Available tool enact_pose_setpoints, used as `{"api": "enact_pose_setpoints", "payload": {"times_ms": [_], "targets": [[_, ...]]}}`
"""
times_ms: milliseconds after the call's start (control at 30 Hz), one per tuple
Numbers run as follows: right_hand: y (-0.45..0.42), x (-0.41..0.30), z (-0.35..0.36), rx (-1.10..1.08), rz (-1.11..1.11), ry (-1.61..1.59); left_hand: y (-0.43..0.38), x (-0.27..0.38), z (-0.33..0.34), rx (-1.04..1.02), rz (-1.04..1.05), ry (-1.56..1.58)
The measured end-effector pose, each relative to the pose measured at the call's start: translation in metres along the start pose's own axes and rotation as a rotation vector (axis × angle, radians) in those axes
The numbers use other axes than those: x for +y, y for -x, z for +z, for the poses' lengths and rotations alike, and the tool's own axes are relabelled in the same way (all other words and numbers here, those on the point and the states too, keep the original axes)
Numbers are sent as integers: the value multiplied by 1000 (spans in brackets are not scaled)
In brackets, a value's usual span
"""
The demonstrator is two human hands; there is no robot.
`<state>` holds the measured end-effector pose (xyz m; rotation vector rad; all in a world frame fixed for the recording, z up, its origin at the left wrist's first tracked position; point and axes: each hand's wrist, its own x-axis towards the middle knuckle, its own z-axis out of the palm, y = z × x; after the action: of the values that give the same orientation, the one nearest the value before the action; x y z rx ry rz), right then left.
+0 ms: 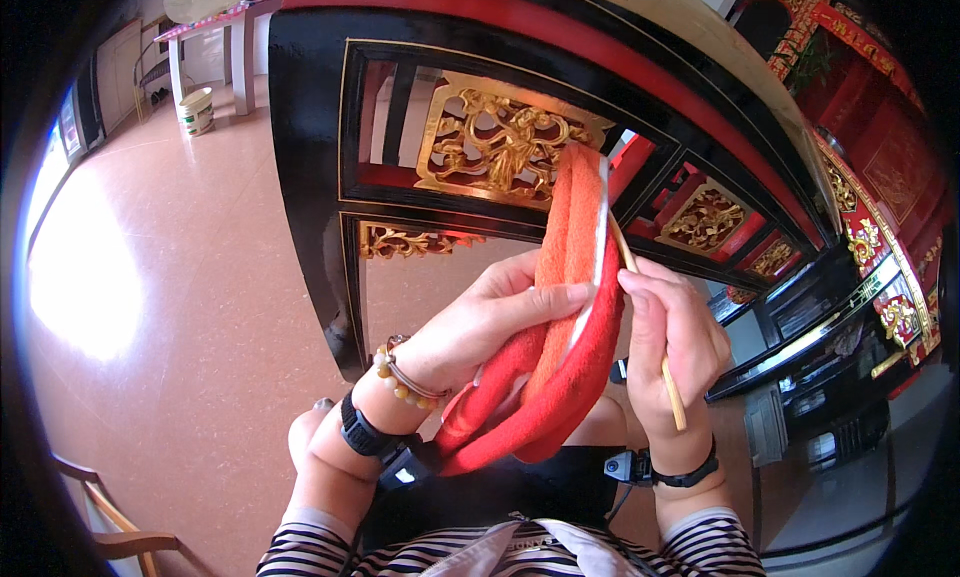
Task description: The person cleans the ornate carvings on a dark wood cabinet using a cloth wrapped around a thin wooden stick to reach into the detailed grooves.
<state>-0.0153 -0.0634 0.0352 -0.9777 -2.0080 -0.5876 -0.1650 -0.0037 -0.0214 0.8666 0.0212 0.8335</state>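
Folded red and orange fabric rolls [574, 277], with a thin white strip along one edge, stand up between my hands. My left hand [525, 307] grips the bundle from the left, its thumb pressed on the orange part near the white strip. My right hand [671, 337] is closed around a thin wooden stick [673, 397]. The stick's upper end lies against the far right side of the red fabric, and its tip is hidden there. The lower loops of the bundle hang over my lap.
Close ahead stands a black and red wooden table [307, 127] with gilded carved panels [510, 138]. A white bucket [196, 113] sits on the floor at the far left. A wooden chair part [135, 545] shows at lower left. Red and gold carved furniture [900, 314] stands to the right.
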Motion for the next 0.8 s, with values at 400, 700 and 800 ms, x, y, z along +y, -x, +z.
{"api": "enact_pose_setpoints", "payload": {"times_ms": [400, 700, 800], "targets": [[-22, 9, 21, 24, 73, -42, -11, 4, -16, 56, 32, 91], [7, -2, 2, 1, 22, 7, -5, -8, -5, -51, -23, 38], [2, -1, 5, -13, 30, -3, -4, -7, -3, -43, 0, 81]]}}
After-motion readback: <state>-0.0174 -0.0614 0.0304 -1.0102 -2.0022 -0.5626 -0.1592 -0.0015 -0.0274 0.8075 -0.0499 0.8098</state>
